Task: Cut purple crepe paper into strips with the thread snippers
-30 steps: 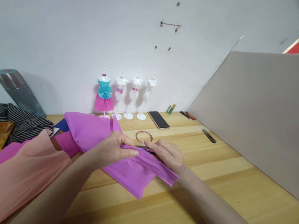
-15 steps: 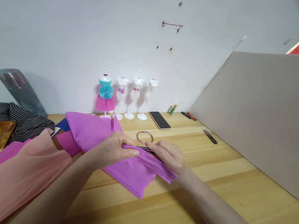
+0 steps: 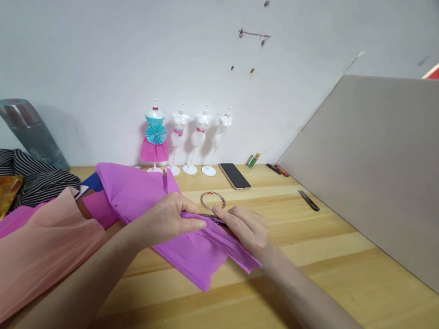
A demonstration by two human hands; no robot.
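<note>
A large sheet of purple crepe-like paper [image 3: 133, 190] hangs and lies in folds over the middle of the wooden table. My left hand [image 3: 169, 216] pinches its folded upper edge between thumb and fingers. Just right of that, my right hand [image 3: 247, 228] is closed around scissors [image 3: 211, 217], whose dark blades lie at the fold close to my left fingertips. The scissors' handles are mostly hidden by my right hand. A strip of the purple paper drapes down below the blades, past my right wrist.
Peach cloth-like sheets [image 3: 31, 251] and a striped cloth [image 3: 45, 178] lie left, near a bottle [image 3: 33, 136]. Several small mannequins [image 3: 157, 135] line the wall. A phone [image 3: 235, 176], a ring-shaped band [image 3: 212, 201] and thread snips [image 3: 309, 200] lie on the table [image 3: 340, 267]. A grey panel [image 3: 386, 163] borders the right.
Very little differs. My right hand has shifted slightly left at the fold, and the hanging purple strip has dropped a touch. My left hand keeps its pinch.
</note>
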